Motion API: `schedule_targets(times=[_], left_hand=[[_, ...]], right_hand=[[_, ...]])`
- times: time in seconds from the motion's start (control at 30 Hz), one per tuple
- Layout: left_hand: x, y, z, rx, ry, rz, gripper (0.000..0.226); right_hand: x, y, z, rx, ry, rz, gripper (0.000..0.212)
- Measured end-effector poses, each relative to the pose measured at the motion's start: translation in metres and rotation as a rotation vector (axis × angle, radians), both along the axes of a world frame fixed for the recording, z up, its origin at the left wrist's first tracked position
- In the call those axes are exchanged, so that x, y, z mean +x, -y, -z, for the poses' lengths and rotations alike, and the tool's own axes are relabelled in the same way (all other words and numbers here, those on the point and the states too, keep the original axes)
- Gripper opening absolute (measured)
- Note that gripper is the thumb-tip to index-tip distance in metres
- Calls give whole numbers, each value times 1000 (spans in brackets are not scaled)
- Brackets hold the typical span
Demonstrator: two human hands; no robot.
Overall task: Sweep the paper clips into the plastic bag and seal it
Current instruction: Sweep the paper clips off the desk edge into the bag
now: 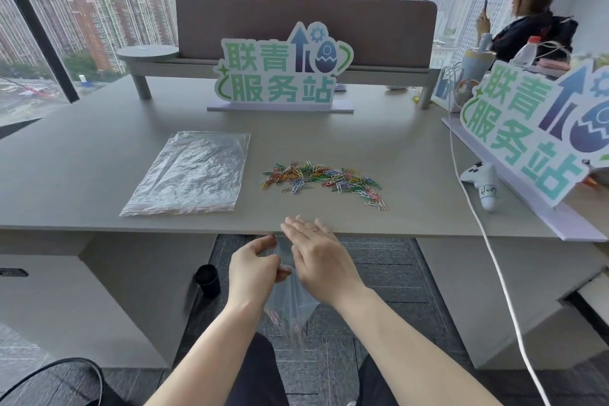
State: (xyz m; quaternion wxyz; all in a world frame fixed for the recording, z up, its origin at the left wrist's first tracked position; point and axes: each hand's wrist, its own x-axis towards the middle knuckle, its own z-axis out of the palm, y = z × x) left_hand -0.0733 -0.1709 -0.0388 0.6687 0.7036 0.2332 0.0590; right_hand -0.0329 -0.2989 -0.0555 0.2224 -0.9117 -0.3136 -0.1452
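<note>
Coloured paper clips point(324, 180) lie scattered in a curved band on the grey desk point(412, 155), a little back from its front edge. A clear plastic bag point(291, 301) hangs below the desk edge; a few clips show inside its lower part. My left hand point(255, 269) pinches the bag's top at the left. My right hand point(321, 255) is beside it with flat, spread fingers reaching up to the desk's front edge, touching the bag's mouth.
A stack of clear plastic bags point(191, 175) lies left of the clips. A green sign point(281, 71) stands at the back, another sign point(540, 128) at the right, with a white controller point(482, 183) and a white cable point(487, 241). Two people sit beyond the desk.
</note>
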Motion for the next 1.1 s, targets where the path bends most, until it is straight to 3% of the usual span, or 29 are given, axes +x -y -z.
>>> schedule_targets(times=[0.27, 0.47, 0.83, 1.1], left_hand=[[-1, 2, 0, -5, -9, 6, 57], [-3, 7, 0, -11, -17, 22, 58], [0, 26, -3, -6, -43, 76, 59], [8, 35, -4, 14, -60, 97, 55]], right_hand=[[-11, 11, 2, 178, 60, 4, 44], [6, 33, -3, 226, 52, 162, 40], [68, 88, -24, -175, -300, 464, 65], [101, 101, -33, -245, -391, 485, 78]])
